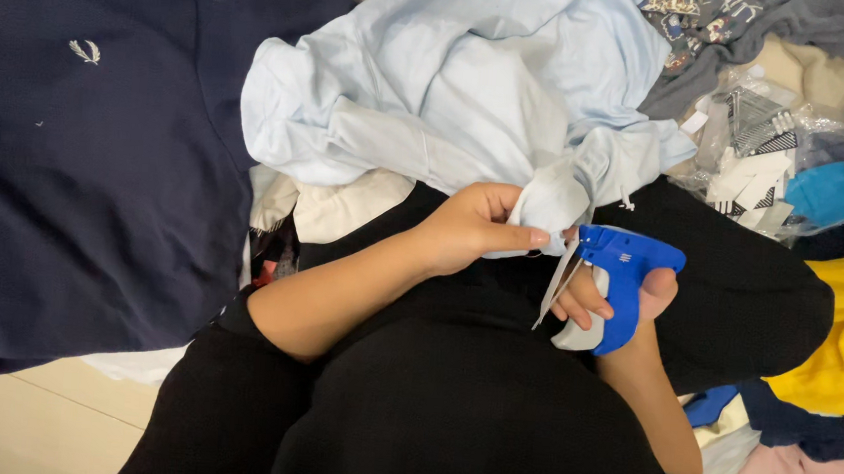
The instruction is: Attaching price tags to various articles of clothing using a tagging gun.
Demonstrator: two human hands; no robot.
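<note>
My left hand (474,229) pinches a fold of the light blue shirt (453,81) that lies bunched over my lap. My right hand (625,301) grips a blue tagging gun (627,271), its nose pressed against the pinched cloth by my left fingertips. A white paper tag (555,288) hangs down just below the gun's nose, between the two hands. My black-clothed legs (450,407) fill the lower middle of the view.
A large navy garment (81,164) with a small embroidered emblem covers the left. A clear plastic bag of white tags (760,152) lies at the upper right, beside grey, cyan, yellow and pink garments. Pale floor tiles (13,416) show at the lower left.
</note>
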